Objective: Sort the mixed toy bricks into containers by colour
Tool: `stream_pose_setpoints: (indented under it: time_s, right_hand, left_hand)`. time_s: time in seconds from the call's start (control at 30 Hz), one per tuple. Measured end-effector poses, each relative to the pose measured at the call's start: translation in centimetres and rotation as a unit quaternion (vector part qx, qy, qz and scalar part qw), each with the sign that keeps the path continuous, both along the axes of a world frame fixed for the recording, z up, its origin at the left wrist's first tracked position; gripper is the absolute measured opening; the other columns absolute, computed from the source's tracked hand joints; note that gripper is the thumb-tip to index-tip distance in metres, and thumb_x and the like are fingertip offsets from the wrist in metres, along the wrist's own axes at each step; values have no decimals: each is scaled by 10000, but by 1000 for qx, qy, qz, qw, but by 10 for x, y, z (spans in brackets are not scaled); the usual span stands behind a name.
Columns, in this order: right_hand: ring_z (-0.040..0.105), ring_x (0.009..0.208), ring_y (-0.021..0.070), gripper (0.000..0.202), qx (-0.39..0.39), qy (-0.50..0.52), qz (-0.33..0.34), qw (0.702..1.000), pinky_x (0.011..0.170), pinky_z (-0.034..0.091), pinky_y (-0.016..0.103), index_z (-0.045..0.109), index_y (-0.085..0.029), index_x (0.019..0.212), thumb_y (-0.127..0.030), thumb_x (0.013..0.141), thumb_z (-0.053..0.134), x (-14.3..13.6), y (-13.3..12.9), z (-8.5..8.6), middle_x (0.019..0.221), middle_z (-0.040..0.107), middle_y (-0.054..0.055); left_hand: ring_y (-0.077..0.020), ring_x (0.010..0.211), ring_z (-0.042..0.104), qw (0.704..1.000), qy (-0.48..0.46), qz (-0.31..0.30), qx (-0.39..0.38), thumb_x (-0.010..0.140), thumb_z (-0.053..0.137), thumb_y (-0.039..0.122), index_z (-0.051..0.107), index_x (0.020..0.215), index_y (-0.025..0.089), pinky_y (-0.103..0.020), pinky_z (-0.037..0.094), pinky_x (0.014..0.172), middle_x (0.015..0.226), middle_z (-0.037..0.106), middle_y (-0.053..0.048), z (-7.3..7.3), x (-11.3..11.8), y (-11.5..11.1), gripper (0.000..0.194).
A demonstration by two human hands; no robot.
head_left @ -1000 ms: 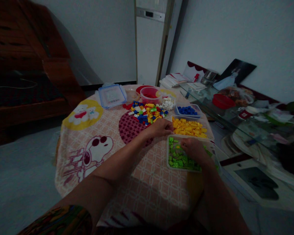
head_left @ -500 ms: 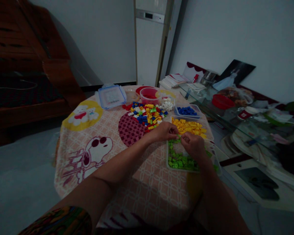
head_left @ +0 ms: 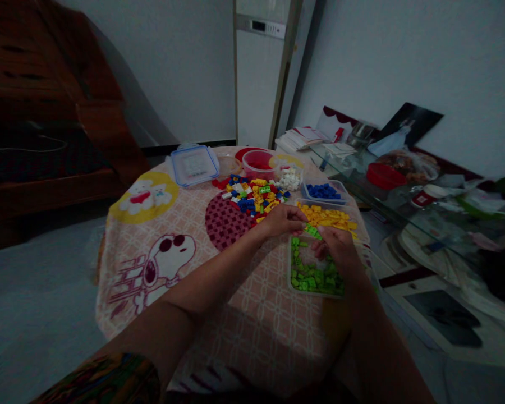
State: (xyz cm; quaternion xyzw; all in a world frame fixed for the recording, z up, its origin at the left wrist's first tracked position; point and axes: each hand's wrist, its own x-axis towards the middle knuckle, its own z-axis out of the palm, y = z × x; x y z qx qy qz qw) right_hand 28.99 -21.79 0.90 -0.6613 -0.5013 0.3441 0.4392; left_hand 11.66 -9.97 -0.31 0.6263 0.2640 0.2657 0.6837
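My left hand (head_left: 284,220) is closed, its fingertips pinching one end of a light green toy brick (head_left: 312,230). Against the brick's other end presses the thumb of my right hand (head_left: 335,244), its fingers curled beneath. Both hands hover over the border between a tray of yellow bricks (head_left: 326,217) and a clear tray of green bricks (head_left: 315,278). My right hand and wrist cover part of the green tray. Left of the trays lies a mixed pile of coloured bricks (head_left: 252,196), just beyond my left hand.
Behind stand a tub of blue bricks (head_left: 323,192), white bricks (head_left: 289,177) in a container, a pink-red round tub (head_left: 258,163) and a blue-edged clear lid (head_left: 194,165). A cluttered glass table (head_left: 362,196) borders the right side.
My right hand has shifted slightly right and down, and its fingers have loosened a little. More of the green brick between my hands now shows. The view has shifted slightly.
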Motion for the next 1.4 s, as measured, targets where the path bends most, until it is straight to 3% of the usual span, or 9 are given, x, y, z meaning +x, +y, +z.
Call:
stream_pose_setpoints:
  time_s: [0.2, 0.4, 0.57, 0.83, 0.97, 1.07, 1.23, 1.3, 1.4]
  right_hand:
    - [620, 462, 171, 381, 49, 82, -57, 994, 443, 528, 289, 682, -190, 807, -563, 747, 721, -6, 6, -5, 612, 703, 37]
    - [676, 611, 203, 342, 171, -88, -98, 977, 605, 580, 344, 767, -194, 1000, -446, 781, 691, -7, 6, -7, 734, 747, 44]
    - [715, 792, 230, 346, 219, -190, -97, 952, 732, 584, 363, 785, -197, 1058, -409, 826, 639, -10, 1, -3, 981, 795, 95]
    - [692, 703, 215, 375, 226, -153, -123, 954, 717, 570, 366, 789, -171, 1066, -419, 811, 671, -3, 0, -1, 925, 791, 94]
    - [664, 612, 204, 368, 166, -111, -96, 975, 597, 536, 324, 789, -168, 1010, -446, 791, 689, 14, -1, 0, 737, 745, 54]
    - [583, 510, 169, 321, 67, -132, 0, 989, 498, 451, 282, 791, -174, 885, -457, 772, 690, 27, -3, 2, 610, 681, 17]
    - [537, 507, 141, 278, -3, -198, 152, 968, 501, 389, 257, 765, -193, 721, -429, 784, 633, 29, -4, 5, 571, 650, -2]
    - [566, 543, 149, 280, -2, -203, 154, 967, 526, 406, 260, 772, -196, 740, -429, 795, 626, 26, -3, 5, 611, 679, 5]
    - [603, 583, 167, 279, 33, -204, 83, 975, 558, 433, 272, 780, -190, 790, -413, 805, 612, 24, 0, 4, 638, 692, 14]
  left_hand:
    - [-96, 658, 713, 992, -52, 47, -110, 806, 802, 136, 727, 946, 89, -199, 584, 703, 718, 759, -19, -8, 7, -1, 166]
    - [-109, 797, 761, 970, -87, 2, -229, 911, 649, 70, 736, 958, 74, -180, 605, 802, 872, 805, -103, -5, 7, -6, 99]
    - [-132, 856, 779, 961, -106, -1, -257, 895, 602, 16, 740, 1007, 55, -195, 610, 867, 946, 808, -128, 0, 5, -7, 182]
    - [-132, 847, 783, 958, -98, 31, -269, 901, 612, -11, 731, 1048, 58, -202, 631, 840, 934, 806, -121, 2, 4, -5, 202]
    - [-134, 873, 786, 962, -84, 54, -254, 917, 585, -11, 750, 1069, 49, -220, 626, 901, 1012, 808, -148, 5, 0, -1, 233]
    - [-131, 868, 788, 961, -84, 88, -248, 927, 525, -41, 757, 1023, 44, -219, 615, 924, 957, 811, -138, 7, -5, 2, 264]
    - [-106, 759, 774, 962, -69, 111, -241, 918, 523, -64, 748, 972, 52, -192, 614, 854, 831, 799, -95, 3, -5, 5, 258]
    - [-112, 793, 777, 964, -61, 117, -230, 915, 550, -46, 747, 1031, 56, -222, 614, 900, 864, 805, -95, -1, -2, 5, 250]
    - [-136, 865, 784, 964, -64, 140, -216, 915, 552, -46, 733, 1087, 40, -272, 602, 972, 906, 803, -113, -5, 6, 1, 265]
